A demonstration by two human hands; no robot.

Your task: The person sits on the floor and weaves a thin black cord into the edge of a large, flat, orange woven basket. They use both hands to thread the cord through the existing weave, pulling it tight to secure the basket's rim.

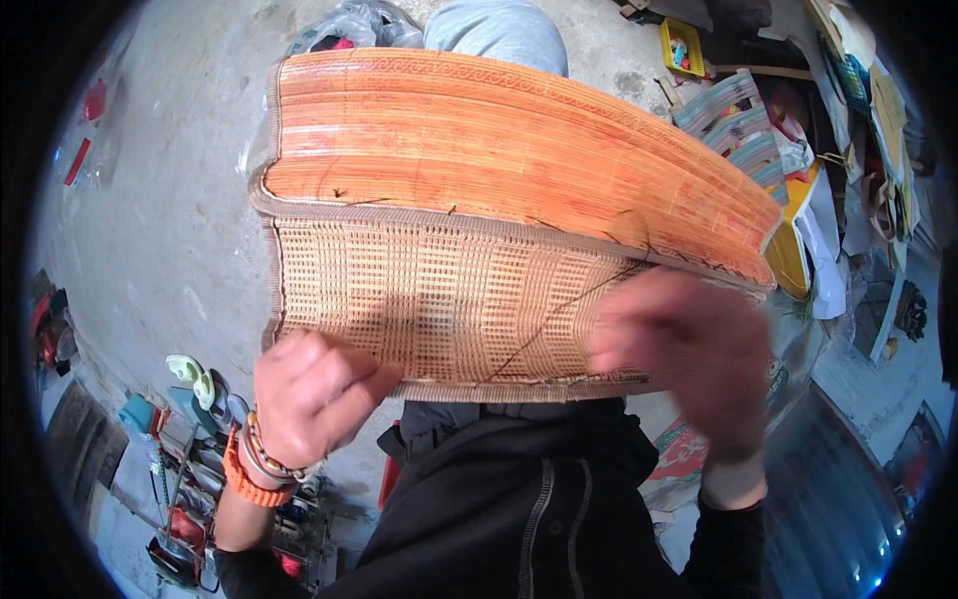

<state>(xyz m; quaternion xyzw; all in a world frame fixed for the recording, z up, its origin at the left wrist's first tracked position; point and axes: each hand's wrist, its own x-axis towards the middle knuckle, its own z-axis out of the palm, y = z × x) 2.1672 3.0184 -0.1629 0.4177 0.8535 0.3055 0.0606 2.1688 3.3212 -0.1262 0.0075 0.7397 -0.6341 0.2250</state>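
A bamboo mat (499,130) lies folded across my lap, its smooth orange slats showing on the far part. Its woven tan underside (429,290) faces up on the near part, and brown fabric binding runs along the edges. My left hand (319,384) is closed on the near bound edge, toward the left corner. Over the right part of the mat, my right hand (689,344) is blurred, its fingers curled together; what they hold, if anything, is hidden. A long dark thread (559,314) slants from the near edge up toward the right hand. Short dark thread ends stick out along the middle binding.
A grey-clad knee or seat-like shape (499,30) and a clear plastic bag (364,25) are beyond the mat. A yellow basket (682,48) and piled boards and papers stand at right. Pale green slippers (190,374) and a cluttered rack (185,499) are at lower left.
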